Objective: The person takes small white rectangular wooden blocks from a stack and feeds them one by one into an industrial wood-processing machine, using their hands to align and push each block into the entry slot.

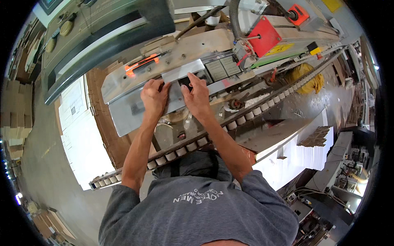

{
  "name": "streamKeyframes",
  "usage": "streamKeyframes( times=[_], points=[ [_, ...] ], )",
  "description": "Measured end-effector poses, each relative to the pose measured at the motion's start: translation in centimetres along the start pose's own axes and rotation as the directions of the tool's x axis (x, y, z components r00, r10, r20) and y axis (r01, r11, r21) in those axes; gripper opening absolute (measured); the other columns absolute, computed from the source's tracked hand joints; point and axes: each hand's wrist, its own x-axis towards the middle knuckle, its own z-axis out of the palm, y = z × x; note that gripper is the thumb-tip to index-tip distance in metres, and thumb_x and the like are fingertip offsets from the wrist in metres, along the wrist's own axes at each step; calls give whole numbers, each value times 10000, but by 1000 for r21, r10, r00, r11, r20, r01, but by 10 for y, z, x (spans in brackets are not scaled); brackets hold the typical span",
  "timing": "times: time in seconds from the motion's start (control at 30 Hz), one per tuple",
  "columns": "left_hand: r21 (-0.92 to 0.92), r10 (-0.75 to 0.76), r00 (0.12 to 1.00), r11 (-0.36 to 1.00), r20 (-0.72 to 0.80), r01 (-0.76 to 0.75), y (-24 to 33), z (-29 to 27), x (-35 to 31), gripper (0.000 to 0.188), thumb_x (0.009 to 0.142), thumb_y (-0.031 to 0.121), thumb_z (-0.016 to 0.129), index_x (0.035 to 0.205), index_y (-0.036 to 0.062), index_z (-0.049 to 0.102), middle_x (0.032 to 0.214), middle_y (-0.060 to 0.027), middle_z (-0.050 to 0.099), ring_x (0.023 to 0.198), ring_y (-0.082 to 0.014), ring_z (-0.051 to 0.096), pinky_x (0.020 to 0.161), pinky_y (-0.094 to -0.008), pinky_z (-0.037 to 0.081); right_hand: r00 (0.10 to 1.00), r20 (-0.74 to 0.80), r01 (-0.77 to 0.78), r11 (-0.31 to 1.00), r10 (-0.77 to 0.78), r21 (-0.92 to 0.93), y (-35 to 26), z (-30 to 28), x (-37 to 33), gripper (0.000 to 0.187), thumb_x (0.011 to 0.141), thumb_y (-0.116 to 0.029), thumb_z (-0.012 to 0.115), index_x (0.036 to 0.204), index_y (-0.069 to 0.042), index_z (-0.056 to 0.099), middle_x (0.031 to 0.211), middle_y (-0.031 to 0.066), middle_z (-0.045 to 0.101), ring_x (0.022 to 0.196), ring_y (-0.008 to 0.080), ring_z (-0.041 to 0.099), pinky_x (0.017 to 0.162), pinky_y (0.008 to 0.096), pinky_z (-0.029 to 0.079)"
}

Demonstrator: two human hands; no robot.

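Observation:
Both my hands rest on a flat silver metal plate [177,95] on top of a long industrial machine. My left hand [154,98] lies palm-down on the plate's left part, fingers bent over its upper edge. My right hand [197,95] presses on the plate's right part, fingertips at a small dark opening [185,81]. Neither hand lifts anything free. A larger tilted metal cover [123,106] sits under and left of the plate.
A roller chain conveyor [246,117] runs diagonally in front of me. A red guard [262,37], an orange switch box [298,14], grey hose and yellow rag [305,78] lie right. White sheet stacks [82,135] and cardboard stand left; another white stack [312,151] right.

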Motion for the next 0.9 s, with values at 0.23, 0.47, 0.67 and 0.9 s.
streamKeyframes(
  times=[0.23,0.47,0.67,0.9],
  points=[
    [14,6,997,1000,75,-7,30,35,17,182,818,237,746,795,66,686,769,-115,632,749,-343,629,654,-438,501,948,-220,183,958,-232,-219,23,-21,18,452,884,-147,654,1277,52,550,1193,234,615,1007,391,557,953,467,424],
    [40,82,992,995,98,-86,62,85,36,228,831,275,728,759,69,662,781,-116,631,754,-352,630,665,-452,509,937,-243,190,950,-251,-246,58,-61,45,463,890,-127,645,1290,75,529,1213,290,592,1136,444,547,1015,514,382],
    [45,146,976,987,159,-155,89,130,54,245,830,279,728,748,62,650,774,-133,626,743,-365,626,652,-458,501,912,-300,149,906,-281,-397,74,-84,52,486,853,-87,628,1279,106,497,1232,313,573,1116,451,529,1030,536,357],
    [-23,113,970,994,216,-111,120,169,70,275,814,315,756,860,48,709,850,-145,674,803,-369,644,698,-458,504,986,-28,156,978,-161,-135,28,-146,-37,436,904,-75,618,1315,36,523,1302,262,574,1190,413,554,1108,511,338]
  ],
)
